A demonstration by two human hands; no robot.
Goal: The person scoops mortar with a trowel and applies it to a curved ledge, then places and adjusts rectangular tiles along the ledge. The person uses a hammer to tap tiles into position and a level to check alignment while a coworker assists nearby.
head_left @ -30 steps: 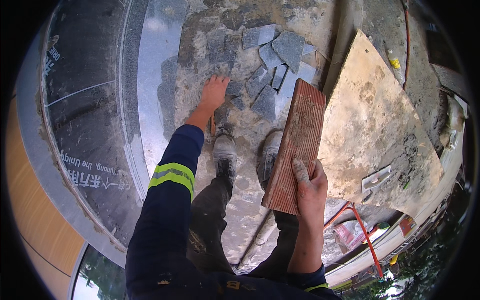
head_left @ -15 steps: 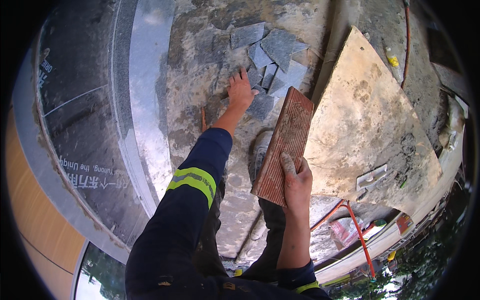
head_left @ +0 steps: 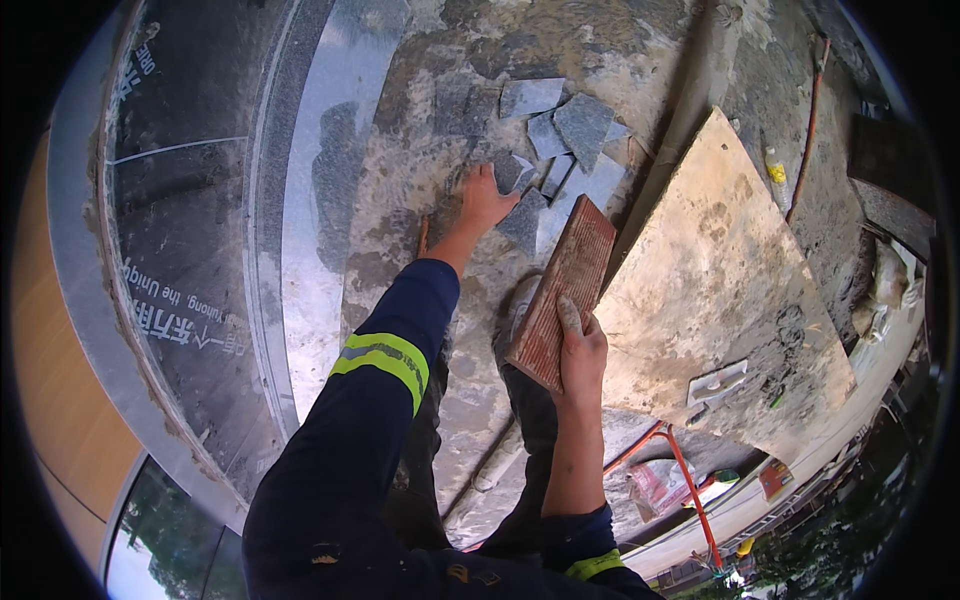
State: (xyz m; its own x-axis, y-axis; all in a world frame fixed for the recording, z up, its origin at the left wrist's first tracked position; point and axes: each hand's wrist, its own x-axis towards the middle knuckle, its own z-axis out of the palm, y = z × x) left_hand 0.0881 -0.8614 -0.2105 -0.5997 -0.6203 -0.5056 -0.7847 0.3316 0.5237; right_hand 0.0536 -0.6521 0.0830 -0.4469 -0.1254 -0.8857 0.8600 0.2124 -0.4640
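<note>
My right hand (head_left: 582, 350) is closed round the lower right edge of a long reddish-brown ribbed tile (head_left: 566, 290), thumb lying on its ribbed face. The tile is held tilted above the ground. Farther off and to the left, my left hand (head_left: 486, 202) reaches down to the near left side of a loose pile of broken grey stone slabs (head_left: 584, 128). Its fingers and thumb are closed on one small grey stone piece (head_left: 508, 172), partly covered by the hand. Another dark grey slab (head_left: 520, 222) lies just beside my thumb.
On the right lies a large stained board (head_left: 720, 270) with a trowel (head_left: 717, 383) on it. An orange metal frame (head_left: 690, 485) and a plastic bag (head_left: 660, 487) are beyond its near edge. A pale stone kerb (head_left: 335, 190) runs along the left. A thin reddish strip (head_left: 423, 235) lies by my left forearm.
My left hand's spread fingers have closed on a small stone piece, which now tilts up. The view has shifted a little; my right hand still holds the ribbed tile.
</note>
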